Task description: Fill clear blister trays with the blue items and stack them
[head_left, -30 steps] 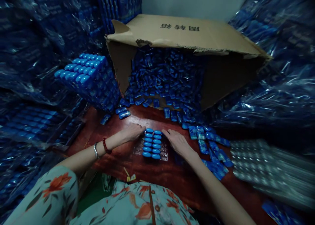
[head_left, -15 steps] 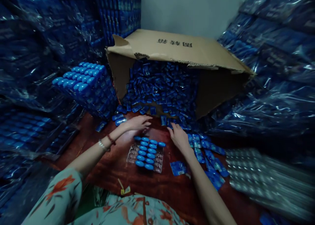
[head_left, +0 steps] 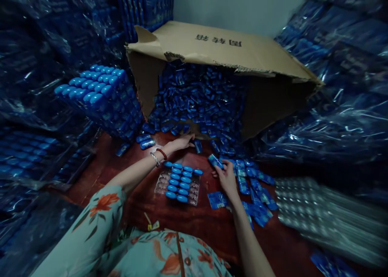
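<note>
A clear plastic tray (head_left: 162,183) lies on the red-brown table (head_left: 194,220) in front of me, partly filled with rows of blue capsule-shaped pieces (head_left: 180,180). My left hand (head_left: 181,141) stretches forward to the mouth of a tipped cardboard box (head_left: 224,50), its fingers on the loose blue packets (head_left: 200,103) spilling from it. My right hand (head_left: 224,176) is just right of the tray and pinches one blue packet (head_left: 214,160) at the fingertips. More packets lie scattered right of that hand.
A stack of filled blue trays (head_left: 97,95) stands at the back left. Plastic-wrapped blue bundles (head_left: 342,99) crowd both sides. Empty clear trays (head_left: 327,216) are piled at the right. One flat packet (head_left: 217,199) lies below my right hand.
My left hand has reached farther forward into the packets at the box mouth. My right hand has drawn back from the pile with a blue packet in its fingers.
</note>
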`<state>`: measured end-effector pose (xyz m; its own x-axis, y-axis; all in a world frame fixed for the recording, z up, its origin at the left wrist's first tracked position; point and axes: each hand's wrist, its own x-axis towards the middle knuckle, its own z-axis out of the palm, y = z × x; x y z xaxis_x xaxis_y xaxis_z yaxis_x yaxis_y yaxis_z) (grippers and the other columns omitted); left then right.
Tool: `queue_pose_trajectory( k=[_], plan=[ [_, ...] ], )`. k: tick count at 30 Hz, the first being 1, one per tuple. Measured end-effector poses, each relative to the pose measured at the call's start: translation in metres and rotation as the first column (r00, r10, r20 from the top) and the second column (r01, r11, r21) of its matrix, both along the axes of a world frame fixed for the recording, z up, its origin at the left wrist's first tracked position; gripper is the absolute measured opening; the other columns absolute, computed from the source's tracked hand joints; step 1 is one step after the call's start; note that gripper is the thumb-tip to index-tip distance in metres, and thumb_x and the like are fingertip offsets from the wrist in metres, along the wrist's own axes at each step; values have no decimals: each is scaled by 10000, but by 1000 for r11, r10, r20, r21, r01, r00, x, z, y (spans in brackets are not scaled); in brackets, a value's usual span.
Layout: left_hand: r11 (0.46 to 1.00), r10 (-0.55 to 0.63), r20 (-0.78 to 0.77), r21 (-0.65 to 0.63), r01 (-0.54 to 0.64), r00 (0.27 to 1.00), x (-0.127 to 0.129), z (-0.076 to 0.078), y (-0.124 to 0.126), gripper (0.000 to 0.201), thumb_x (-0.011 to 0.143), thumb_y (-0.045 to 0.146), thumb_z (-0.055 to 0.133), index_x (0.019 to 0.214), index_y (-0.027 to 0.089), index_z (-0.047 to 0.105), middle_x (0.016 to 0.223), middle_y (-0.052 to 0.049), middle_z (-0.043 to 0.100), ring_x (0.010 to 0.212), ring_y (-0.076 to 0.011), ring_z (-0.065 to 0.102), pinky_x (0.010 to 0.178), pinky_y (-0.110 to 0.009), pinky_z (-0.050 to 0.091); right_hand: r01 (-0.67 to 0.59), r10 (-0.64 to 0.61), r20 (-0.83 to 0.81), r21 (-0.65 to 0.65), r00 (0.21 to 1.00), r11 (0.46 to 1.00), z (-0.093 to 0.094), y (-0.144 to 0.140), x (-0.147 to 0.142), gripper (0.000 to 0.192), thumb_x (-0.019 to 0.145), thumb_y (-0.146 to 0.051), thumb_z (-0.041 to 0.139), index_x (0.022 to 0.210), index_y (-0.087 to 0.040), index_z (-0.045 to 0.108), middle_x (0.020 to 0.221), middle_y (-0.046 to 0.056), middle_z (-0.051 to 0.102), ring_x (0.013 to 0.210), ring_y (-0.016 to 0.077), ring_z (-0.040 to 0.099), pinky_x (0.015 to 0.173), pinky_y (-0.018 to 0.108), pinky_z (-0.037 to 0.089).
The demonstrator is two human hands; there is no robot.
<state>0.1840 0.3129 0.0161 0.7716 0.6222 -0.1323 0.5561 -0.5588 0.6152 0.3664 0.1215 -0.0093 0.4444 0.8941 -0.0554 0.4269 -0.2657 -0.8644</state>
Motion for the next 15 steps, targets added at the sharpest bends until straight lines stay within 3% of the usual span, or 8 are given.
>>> queue_pose_trajectory(
  k=[2, 4, 6, 9, 12, 15],
  plan=[
    [999, 30, 45, 25, -31, 999, -5, 1, -3, 479, 863, 461, 469, 1220, 141, 458, 1320, -125, 474, 1324, -255, 311, 1053, -340, 300, 201, -174, -362, 38, 916, 979, -5, -25, -4, 479, 706, -496, 636, 1024, -211, 419, 708, -34, 629, 561, 160, 636, 547, 293, 534],
    [998, 60, 45, 25, -61, 997, 0, 4, -5, 559, 841, 555, 453, 1231, 153, 447, 1341, -132, 459, 1319, -278, 324, 1051, -358, 301, 324, -270, -483, 30, 833, 946, -5, -45, -16, 497, 647, -505, 689, 955, -213, 429, 682, -44, 619, 565, 157, 639, 573, 294, 538],
    [999, 47, -33, -27, -48, 998, 13, 7, -6, 630, 800, 587, 491, 1255, 156, 427, 1355, -142, 456, 1266, -292, 405, 1024, -362, 328, 367, -297, -502, 44, 812, 929, 0, -58, -30, 463, 663, -483, 686, 948, -202, 452, 722, -24, 628, 596, 157, 646, 612, 303, 542],
    [994, -26, -134, -111, 12, 991, 34, 8, -6, 773, 690, 537, 638, 1301, 140, 382, 1378, -162, 442, 1231, -306, 448, 991, -347, 354, 328, -259, -439, 89, 861, 940, 11, -69, -46, 406, 726, -442, 645, 1003, -186, 497, 769, 3, 629, 620, 148, 637, 647, 308, 539],
    [990, -66, -117, -131, 51, 991, 44, 7, -7, 830, 580, 440, 742, 1279, 140, 408, 1348, -152, 482, 1198, -301, 476, 945, -313, 388, 252, -200, -289, 153, 936, 956, 19, -77, -49, 376, 783, -411, 590, 1072, -184, 513, 835, 41, 639, 658, 153, 631, 649, 307, 534],
    [986, -95, -40, -144, 88, 995, 36, 10, -7, 664, 605, 376, 726, 1183, 157, 485, 1183, -94, 605, 1041, -246, 570, 848, -272, 434, 68, -74, 25, 183, 997, 981, 20, -82, -48, 313, 843, -385, 510, 1084, -187, 528, 951, 90, 647, 804, 195, 643, 709, 345, 534]
  ],
)
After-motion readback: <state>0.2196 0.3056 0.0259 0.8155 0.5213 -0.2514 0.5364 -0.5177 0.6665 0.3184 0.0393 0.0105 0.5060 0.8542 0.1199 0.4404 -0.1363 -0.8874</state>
